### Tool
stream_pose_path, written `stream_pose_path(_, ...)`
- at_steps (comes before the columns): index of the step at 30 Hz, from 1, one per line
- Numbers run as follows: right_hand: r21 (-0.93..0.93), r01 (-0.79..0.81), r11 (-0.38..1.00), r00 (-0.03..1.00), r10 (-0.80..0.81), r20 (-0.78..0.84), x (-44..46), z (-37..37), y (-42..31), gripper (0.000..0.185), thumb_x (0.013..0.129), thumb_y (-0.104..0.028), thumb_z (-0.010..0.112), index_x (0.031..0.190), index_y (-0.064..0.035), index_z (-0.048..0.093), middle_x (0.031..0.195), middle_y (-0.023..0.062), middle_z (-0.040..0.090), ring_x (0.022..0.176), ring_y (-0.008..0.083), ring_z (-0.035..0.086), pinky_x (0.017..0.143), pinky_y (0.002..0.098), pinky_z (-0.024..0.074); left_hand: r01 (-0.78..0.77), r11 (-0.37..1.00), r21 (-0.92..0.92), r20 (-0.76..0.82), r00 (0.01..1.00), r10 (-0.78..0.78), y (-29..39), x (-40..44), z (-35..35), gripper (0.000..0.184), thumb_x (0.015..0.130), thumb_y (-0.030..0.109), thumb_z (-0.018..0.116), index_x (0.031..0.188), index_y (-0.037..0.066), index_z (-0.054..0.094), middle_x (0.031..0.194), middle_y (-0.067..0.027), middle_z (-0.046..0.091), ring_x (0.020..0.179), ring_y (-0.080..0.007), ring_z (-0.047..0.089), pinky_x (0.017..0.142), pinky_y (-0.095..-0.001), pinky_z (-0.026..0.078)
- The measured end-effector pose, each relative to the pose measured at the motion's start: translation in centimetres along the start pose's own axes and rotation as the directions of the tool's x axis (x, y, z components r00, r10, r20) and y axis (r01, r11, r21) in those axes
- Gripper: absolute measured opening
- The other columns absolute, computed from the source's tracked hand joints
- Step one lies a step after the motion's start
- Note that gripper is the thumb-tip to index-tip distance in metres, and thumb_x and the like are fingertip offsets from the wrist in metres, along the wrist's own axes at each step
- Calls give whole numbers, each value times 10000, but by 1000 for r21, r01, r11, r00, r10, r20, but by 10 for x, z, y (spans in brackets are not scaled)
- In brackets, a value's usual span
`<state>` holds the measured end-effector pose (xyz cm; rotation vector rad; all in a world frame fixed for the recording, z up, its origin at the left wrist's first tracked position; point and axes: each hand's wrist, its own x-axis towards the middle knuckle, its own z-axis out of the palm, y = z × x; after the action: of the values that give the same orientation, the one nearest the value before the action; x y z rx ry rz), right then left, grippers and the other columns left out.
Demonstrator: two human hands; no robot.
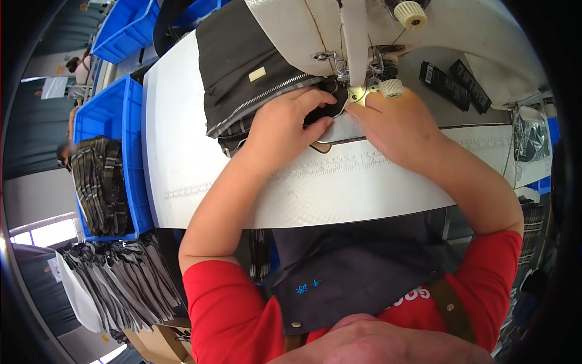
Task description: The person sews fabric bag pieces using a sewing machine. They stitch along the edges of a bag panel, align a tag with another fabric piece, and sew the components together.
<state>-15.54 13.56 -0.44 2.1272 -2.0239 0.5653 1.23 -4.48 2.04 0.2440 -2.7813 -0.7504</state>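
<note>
A black fabric bag [233,57] with a metal zipper, a small gold-coloured plate and checked lining lies under the head of a sewing machine [297,33]. My left hand [285,124] is on its zippered edge, thumb and fingers curled round the black cloth just left of the presser foot. My right hand [403,124] rests by the yellowish metal guide [357,95], fingers together and bent. Its fingertips meet the edge of the work beside the needle; what they pinch, if anything, is hidden. The needle point is hard to make out.
Two black tags [445,85] lie on the machine bed at right, near a clear plastic packet [531,142]. A printed ruler [339,162] runs along the white table [242,209]. At left, a blue bin [134,151] holds checked fabric pieces [100,185]; grey pieces [124,279] hang below.
</note>
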Motion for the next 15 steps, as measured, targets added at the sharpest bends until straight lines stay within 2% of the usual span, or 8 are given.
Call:
stream_pose_path(2,-21,-36,999,999,36,-1,1,1,0,391,794,-84,720,1184,-113,744,812,18,625,830,215,656,758,377,475,58,998,-5,74,996,-57,6,5,-7,332,862,165,786,1182,113,715,1059,-83,747,941,-300,723,812,-390,576)
stream_pose_path(6,-25,-3,1000,1000,3,-8,2,5,2,413,801,-80,718,1213,-114,733,820,21,635,823,216,657,761,377,473,70,997,34,74,995,-72,13,7,-1,316,884,161,745,1195,112,723,1024,-87,749,914,-299,722,804,-387,573)
stream_pose_path(8,38,27,999,997,-24,-79,1,8,2,377,807,-78,708,1182,-102,733,824,23,646,818,225,665,770,384,471,139,990,-14,19,990,-138,8,5,6,301,917,150,676,1209,112,736,1000,-94,749,879,-304,714,783,-387,569)
stream_pose_path(11,27,7,1000,997,-5,-82,2,11,5,310,805,-72,704,1113,-90,725,828,20,665,818,224,673,770,390,472,81,995,-56,5,997,-81,1,6,4,309,937,134,626,1219,118,748,986,-97,751,856,-304,708,757,-389,564)
stream_pose_path(12,29,11,1000,997,-9,-82,3,9,4,310,805,-72,704,1113,-90,725,828,20,665,818,224,673,770,390,472,72,995,-75,-1,997,-73,-1,6,5,309,956,127,597,1224,108,750,920,-105,745,776,-284,699,717,-379,555)
stream_pose_path(13,30,4,1000,996,-1,-88,5,6,4,272,802,-73,707,1073,-87,718,799,27,669,791,234,673,750,393,475,72,995,-72,-5,997,-73,-2,6,5,309,956,127,597,1224,108,750,920,-105,745,776,-284,699,717,-379,555)
stream_pose_path(15,31,-9,999,995,12,-95,6,4,5,234,799,-73,710,1032,-83,711,770,35,674,763,245,674,729,395,479,227,959,-172,83,973,-216,-2,6,3,310,981,124,579,1240,95,747,816,-93,722,679,-217,664,671,-345,533)
